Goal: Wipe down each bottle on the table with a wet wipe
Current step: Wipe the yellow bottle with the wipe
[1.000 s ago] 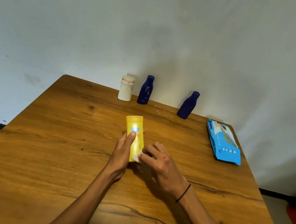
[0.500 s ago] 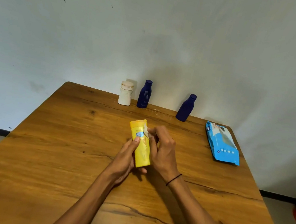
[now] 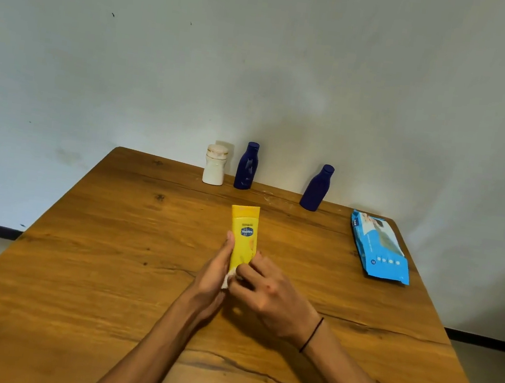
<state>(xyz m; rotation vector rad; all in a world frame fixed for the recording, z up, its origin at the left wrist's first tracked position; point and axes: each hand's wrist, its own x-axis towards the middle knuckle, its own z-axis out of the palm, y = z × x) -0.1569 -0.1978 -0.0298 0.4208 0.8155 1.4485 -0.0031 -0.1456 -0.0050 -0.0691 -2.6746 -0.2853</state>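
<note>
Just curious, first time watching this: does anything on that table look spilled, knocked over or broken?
Nothing stands out. The white bottle and two blue bottles stand upright, and the wipes pack lies flat. Only some faint whitish marks show on the table.

On the table (image 3: 81, 265), three bottles (image 3: 215, 165) (image 3: 247, 165) (image 3: 317, 187) stand along the far edge; a fourth bottle (image 3: 243, 235) mid-table between both hands (image 3: 213, 274) (image 3: 269, 299); wipes pack (image 3: 378, 249) far right

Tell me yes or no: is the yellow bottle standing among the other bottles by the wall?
No: the yellow bottle is held mid-table in the left hand, apart from the bottles by the wall.
</note>
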